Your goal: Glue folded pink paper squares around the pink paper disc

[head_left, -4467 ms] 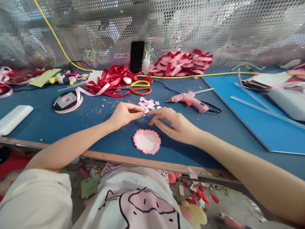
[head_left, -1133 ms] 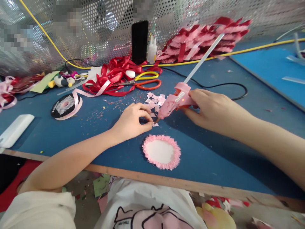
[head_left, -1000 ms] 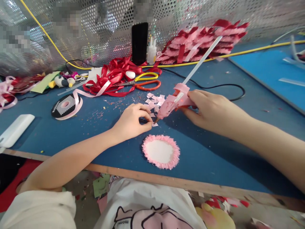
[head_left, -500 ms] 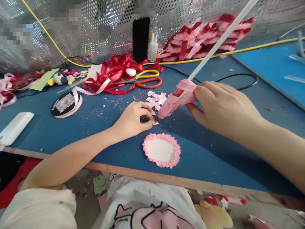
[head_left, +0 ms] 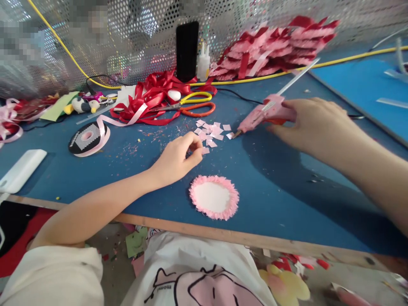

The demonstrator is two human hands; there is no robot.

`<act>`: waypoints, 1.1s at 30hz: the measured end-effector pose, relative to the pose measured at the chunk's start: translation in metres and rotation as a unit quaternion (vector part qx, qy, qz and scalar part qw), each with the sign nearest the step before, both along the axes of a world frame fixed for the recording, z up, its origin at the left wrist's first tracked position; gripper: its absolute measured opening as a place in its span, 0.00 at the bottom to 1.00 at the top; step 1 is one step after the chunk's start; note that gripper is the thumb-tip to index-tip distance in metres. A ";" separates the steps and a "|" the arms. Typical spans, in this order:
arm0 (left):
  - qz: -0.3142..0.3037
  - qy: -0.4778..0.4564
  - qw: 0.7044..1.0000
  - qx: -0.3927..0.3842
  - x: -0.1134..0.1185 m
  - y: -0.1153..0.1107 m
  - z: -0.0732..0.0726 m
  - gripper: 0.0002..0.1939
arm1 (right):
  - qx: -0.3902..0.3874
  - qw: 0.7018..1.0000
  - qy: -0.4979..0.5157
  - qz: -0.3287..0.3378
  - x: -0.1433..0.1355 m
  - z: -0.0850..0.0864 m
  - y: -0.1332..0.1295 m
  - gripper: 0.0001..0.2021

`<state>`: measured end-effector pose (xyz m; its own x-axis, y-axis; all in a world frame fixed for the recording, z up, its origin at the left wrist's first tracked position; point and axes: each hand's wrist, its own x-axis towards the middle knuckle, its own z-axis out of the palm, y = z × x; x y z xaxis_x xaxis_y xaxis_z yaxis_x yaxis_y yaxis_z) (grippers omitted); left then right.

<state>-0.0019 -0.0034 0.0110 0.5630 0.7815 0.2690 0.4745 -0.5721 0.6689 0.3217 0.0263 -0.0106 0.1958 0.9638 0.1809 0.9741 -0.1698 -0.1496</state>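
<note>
Disc (head_left: 212, 196), just one, white with a pink frilled rim, lies nearest on the blue surface (head_left: 92, 178). Beyond it, the left hand (head_left: 178, 158) pinches one pink square (head_left: 205, 150) between thumb and finger. The right hand (head_left: 318, 123) is closed round one pink glue gun (head_left: 263, 114), with one clear stick (head_left: 299, 76) in its back and its nozzle beside another square. Between them lie loose squares (head_left: 208, 132), over ten, too overlapped for an exact count. Farther off are one ribbon spool (head_left: 86, 137), one pair of scissors (head_left: 197, 109), one bottle (head_left: 203, 66) and one upright phone (head_left: 187, 52).
</note>
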 end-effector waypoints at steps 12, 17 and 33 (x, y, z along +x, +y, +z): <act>-0.026 -0.208 0.978 0.004 0.008 -0.006 -0.017 0.10 | 0.321 0.868 0.088 0.368 -0.061 0.023 -0.060 0.04; -0.047 -0.213 0.976 -0.014 0.010 -0.009 -0.017 0.11 | 0.356 0.835 0.082 0.412 -0.077 0.013 -0.069 0.05; -0.075 -0.216 0.973 -0.026 0.012 -0.012 -0.012 0.13 | 0.349 0.840 0.095 0.405 -0.081 0.010 -0.080 0.03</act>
